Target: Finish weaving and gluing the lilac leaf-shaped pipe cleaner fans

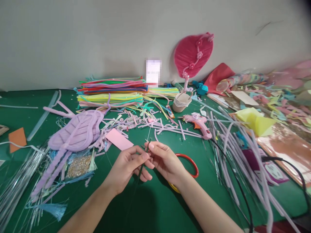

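My left hand and my right hand meet above the middle of the green table, both pinching a thin dark green pipe cleaner. Its lower end hangs below my left fingers, and its upper tip sticks up between my fingertips. A fine pale wire rises from the same spot; whether it is joined to the pipe cleaner I cannot tell. Partly hidden beneath my right hand lies a pair of scissors, with one red and one yellow handle loop showing. A pink card lies just beyond my left hand.
Bundled colourful pipe cleaners lie along the wall. Lilac leaf-shaped pieces and wires are at left. A pink glue gun, its dark cord, and lilac strips lie at right. A crimson fan stands behind a small bucket.
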Demonstrator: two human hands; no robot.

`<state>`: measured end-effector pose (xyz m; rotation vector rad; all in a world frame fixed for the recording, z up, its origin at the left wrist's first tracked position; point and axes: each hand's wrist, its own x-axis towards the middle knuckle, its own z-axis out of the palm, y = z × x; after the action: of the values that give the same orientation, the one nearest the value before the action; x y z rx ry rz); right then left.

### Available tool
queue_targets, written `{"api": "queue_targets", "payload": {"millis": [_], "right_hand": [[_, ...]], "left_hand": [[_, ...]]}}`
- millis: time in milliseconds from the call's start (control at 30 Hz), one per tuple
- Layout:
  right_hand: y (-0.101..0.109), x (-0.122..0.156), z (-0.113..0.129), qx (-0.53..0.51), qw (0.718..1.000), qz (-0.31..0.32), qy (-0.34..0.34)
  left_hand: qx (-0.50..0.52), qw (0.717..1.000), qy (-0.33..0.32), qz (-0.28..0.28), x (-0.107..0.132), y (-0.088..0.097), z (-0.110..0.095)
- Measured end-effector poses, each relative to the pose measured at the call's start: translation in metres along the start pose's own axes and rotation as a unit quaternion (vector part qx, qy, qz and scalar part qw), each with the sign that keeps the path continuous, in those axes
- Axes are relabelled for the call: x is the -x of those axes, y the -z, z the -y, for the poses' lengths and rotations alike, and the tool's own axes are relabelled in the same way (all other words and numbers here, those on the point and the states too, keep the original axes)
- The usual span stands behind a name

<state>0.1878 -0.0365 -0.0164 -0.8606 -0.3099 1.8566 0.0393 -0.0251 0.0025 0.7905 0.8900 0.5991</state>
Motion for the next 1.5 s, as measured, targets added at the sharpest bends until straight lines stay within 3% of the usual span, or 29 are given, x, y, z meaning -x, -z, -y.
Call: {"api": "queue_targets", "payload": {"millis": [367,633,1500], "right_hand": [[-0.002,0.002,0.000,0.043,0.998,-0.020,0.046],[-0.006,0.009,0.001,0.183,0.971,-0.073,0.138],[-0.001,0.007,0.000,0.188,0.974,-0.057,0.109]], "left_hand": [[-0.023,1.000,-0.004,0.007,0.002,0.001,-0.001],[-0.039,0.999,0.016,0.001,0.002,-0.001,-0.001],[-0.047,0.998,0.014,0.042,0.001,0.002,-0.001]]}}
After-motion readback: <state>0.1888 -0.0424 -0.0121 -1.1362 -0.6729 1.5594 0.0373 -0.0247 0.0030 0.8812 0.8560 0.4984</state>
